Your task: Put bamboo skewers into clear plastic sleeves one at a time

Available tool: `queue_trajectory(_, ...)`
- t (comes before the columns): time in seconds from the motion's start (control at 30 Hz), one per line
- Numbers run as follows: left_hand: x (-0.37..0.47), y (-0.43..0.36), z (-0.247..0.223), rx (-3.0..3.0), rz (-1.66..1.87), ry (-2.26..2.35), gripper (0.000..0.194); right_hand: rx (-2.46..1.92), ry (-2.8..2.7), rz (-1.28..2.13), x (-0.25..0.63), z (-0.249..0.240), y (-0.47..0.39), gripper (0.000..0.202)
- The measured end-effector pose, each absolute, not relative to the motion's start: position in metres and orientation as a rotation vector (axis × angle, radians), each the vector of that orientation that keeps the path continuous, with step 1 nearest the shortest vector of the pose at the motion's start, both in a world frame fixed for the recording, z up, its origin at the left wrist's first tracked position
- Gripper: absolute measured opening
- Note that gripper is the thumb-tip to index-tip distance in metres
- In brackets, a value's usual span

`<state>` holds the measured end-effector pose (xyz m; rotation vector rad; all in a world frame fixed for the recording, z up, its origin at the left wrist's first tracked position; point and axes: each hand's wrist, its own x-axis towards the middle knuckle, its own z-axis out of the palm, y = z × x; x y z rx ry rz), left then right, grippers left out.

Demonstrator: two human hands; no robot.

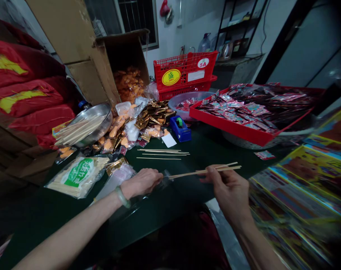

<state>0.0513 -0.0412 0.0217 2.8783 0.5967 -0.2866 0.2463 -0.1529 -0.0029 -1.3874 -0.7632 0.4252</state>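
Note:
Several thin wooden sticks (188, 173) are pinched in my right hand (229, 187), their left ends at the mouth of a clear plastic bag (167, 175). My left hand (143, 182), with a pale green bangle on the wrist, has its fingers closed on the edge of that bag. Beyond the hands, more loose sticks (161, 154) lie on the dark green table (170, 213). A clear packet of sticks with a green label (79, 172) rests left of my left hand. Behind the loose sticks are a white card (169, 140) and a blue tape dispenser (181, 128).
A metal bowl (102, 116) of sticks stands at the left, beside piled orange and gold packets (156, 112). At the right are a red tray (232, 125) of small sachets and stacked colourful packages (308, 168). Red baskets (184, 71) and an open carton (102, 71) stand behind.

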Motion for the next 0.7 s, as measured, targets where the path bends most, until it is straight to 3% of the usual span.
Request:
queue_trajectory(0.57,0.048,-0.079,0.065,3.127,-0.303,0.609,0.019,-1.193,-0.693,0.946,0.231,0.022,-0.138,0.027)
queue_trajectory(0.7,0.046,-0.088,0.076,3.195,-0.209,0.599,0.019,-1.264,-0.929,0.845,0.199,0.014,-0.132,0.023)
